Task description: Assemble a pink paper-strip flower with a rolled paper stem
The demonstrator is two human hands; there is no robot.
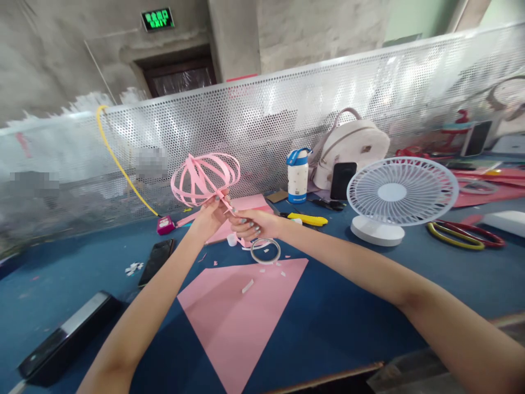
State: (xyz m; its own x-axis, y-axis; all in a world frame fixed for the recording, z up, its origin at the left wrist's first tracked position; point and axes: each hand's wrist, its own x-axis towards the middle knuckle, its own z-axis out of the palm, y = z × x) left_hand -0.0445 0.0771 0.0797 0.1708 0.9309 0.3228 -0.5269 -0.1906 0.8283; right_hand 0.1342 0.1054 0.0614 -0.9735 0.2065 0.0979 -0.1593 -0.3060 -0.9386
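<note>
A ball of looped pink paper strips is held up above the blue table. My left hand is closed on the base of the ball where the strips meet. My right hand pinches the same joint from the right, fingers pressed together on a strip end. Just below my right hand lies a roll of clear tape. A large pink paper sheet lies flat in front of me with small white scraps on it.
A white desk fan stands at the right, coloured rings beside it. A water bottle, white backpack, yellow utility knife, phone and a black device lie around. A perforated metal screen backs the table.
</note>
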